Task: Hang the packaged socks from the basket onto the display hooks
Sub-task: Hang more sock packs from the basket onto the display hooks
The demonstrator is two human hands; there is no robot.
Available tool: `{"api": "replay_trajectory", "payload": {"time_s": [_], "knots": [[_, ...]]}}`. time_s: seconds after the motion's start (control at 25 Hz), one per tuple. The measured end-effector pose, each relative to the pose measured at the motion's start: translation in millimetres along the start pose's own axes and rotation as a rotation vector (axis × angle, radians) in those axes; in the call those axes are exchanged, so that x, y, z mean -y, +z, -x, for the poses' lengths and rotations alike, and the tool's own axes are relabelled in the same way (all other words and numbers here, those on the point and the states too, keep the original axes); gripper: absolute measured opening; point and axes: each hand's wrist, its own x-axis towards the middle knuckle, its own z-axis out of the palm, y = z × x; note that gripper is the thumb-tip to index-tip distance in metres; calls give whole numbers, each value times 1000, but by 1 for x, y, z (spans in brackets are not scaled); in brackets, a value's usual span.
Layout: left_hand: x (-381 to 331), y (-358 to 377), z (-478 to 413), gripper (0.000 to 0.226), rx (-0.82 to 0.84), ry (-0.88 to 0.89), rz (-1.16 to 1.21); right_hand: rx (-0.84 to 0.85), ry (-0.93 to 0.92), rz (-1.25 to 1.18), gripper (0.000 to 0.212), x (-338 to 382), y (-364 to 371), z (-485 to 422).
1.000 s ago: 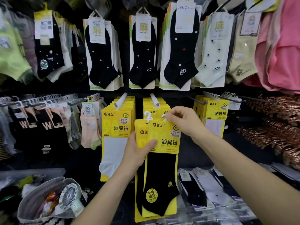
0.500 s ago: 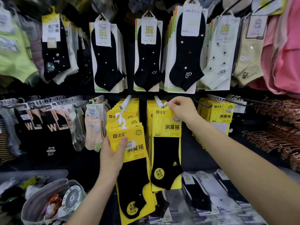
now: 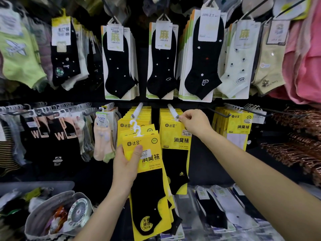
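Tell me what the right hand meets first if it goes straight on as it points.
Likely the white display hook; the right hand pinches a yellow sock pack at its tip. Depth unclear.

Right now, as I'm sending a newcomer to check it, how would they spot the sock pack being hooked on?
Look at the lower row of yellow packs beneath the black dotted socks. At the tip of the middle white hook is a yellow pack with a black sock. Only it is pinched at the top by the right hand; the left hand holds lookalikes off the hooks.
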Motion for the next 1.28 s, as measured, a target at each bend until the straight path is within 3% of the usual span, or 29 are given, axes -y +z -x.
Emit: {"api": "replay_trajectory", "payload": {"time_s": [0.12,0.2,0.28,0.36,0.44,0.6,0.88,1.04,1.28], "knots": [[-2,16,-1,42,34,-14,-45,-162,-18,13,20,-1,-2,8],[-1,26,-2,38,49,-10,-50,-214,-88,-125,22,-4,-3,23],[-1,36,-1,28,70,-13,-57,-39,-109,-237,32,-4,0,44],[-2,46,0,19,84,-3,-66,113,-79,-185,45,-7,7,60],[-2,54,1,16,71,-5,-49,107,-49,-178,48,-13,8,62],[3,57,4,11,78,-38,38,122,27,-367,40,-22,-3,58],[8,42,2,24,66,-4,17,72,-38,-321,6,-23,4,58],[10,19,-5,28,-35,18,23,-20,36,-415,11,-25,-6,45],[13,-9,-9,23,-45,45,6,-59,49,-312,6,-23,-13,21]]}}
